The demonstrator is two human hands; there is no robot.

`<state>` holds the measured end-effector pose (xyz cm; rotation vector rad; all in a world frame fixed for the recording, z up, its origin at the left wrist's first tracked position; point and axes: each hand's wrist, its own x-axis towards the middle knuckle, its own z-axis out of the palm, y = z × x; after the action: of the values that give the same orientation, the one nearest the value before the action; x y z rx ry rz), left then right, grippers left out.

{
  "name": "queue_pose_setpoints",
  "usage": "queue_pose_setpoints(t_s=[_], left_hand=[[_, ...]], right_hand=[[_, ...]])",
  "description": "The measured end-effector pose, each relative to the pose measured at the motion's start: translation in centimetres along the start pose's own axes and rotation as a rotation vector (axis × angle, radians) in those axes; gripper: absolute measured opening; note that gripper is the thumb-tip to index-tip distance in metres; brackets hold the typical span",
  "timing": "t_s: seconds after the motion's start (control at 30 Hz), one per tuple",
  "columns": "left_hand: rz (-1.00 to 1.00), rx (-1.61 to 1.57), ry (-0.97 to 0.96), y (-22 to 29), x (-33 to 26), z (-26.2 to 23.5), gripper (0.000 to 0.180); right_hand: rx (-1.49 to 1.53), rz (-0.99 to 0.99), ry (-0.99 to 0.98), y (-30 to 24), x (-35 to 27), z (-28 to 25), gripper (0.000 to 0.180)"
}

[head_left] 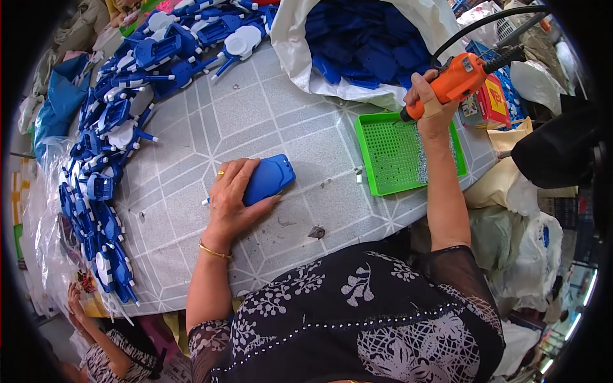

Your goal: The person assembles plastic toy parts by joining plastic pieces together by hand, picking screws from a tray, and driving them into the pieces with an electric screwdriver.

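My left hand [233, 195] curls half-closed over the blue casing [271, 177] on the table [191, 242]; right hand [429, 105] wraps the orange driver [456, 80], tip at the green tray [378, 190]. Likely loading the tip; next calls for a steady, straight lift.

Dial centred on table [255, 105], 12 at far edge. Handled parts [105, 159] heap along the rim, 8 to 12. Sack [288, 41] at 1, loose pieces [370, 41] inside. Tray [408, 188] at 3; power driver [461, 78], in right hand [431, 107], above tray's 12 side. Casing [271, 179] near centre, left hand [227, 195] at its 8.
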<state>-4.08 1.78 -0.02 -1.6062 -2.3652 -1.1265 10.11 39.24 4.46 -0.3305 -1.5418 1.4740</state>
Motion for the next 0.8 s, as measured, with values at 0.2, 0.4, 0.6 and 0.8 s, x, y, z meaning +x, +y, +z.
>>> queue_pose_setpoints(t_s=[0.2, 0.4, 0.6, 0.8], left_hand=[[-0.001, 0.015, -0.003, 0.1, 0.0, 0.1, 0.070], [-0.042, 0.032, -0.049, 0.8, 0.1, -0.3, 0.071], [-0.019, 0.065, -0.031, 0.8, 0.1, -0.3, 0.072], [-0.012, 0.120, -0.016, 0.9, -0.2, -0.4, 0.071]], right_hand=[[0.016, -0.007, 0.023, 0.2, -0.1, 0.1, 0.019], [0.020, -0.006, 0.024, 0.1, -0.3, -0.2, 0.021], [0.055, 0.013, 0.077, -0.6, 0.3, -0.2, 0.021], [0.262, 0.086, -0.037, -4.2, 0.1, 2.0, 0.019]])
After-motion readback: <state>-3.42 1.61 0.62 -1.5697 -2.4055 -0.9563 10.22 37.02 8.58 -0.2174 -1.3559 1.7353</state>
